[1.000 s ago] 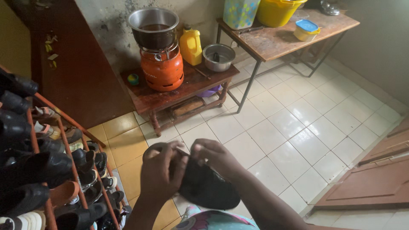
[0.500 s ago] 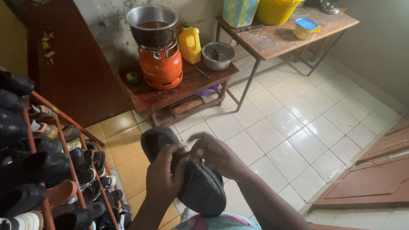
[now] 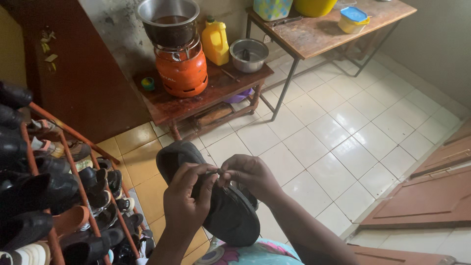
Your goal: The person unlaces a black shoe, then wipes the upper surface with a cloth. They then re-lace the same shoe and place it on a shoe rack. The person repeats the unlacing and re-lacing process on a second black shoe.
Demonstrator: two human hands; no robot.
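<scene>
Head view: both hands meet low in the middle, over a black shoe (image 3: 221, 206) held sole-up above the tiled floor (image 3: 343, 142). Left hand (image 3: 186, 201) curled around the shoe's near side, fingers pinched together at the top on a thin lace or strap; the right hand (image 3: 250, 175) is also pinched shut on that same thin piece, fingertips of both hands almost touching. Can't tell exactly whether it is a lace or a strap. The shoe tilts, its heel end up-left, toe end down toward the person's patterned clothing (image 3: 250, 252).

Left edge: shoe rack (image 3: 64, 147) with red-brown bars, packed with dark shoes and sandals. Behind the hands, a low wooden table (image 3: 206, 93) carries an orange gas cylinder (image 3: 182, 71) with a steel pot (image 3: 169, 22) on top, a yellow jug (image 3: 217, 43) and a steel bowl (image 3: 248, 54) beside it. Further right, a taller wooden table (image 3: 319, 32) with a blue-lidded tub (image 3: 353, 20).
</scene>
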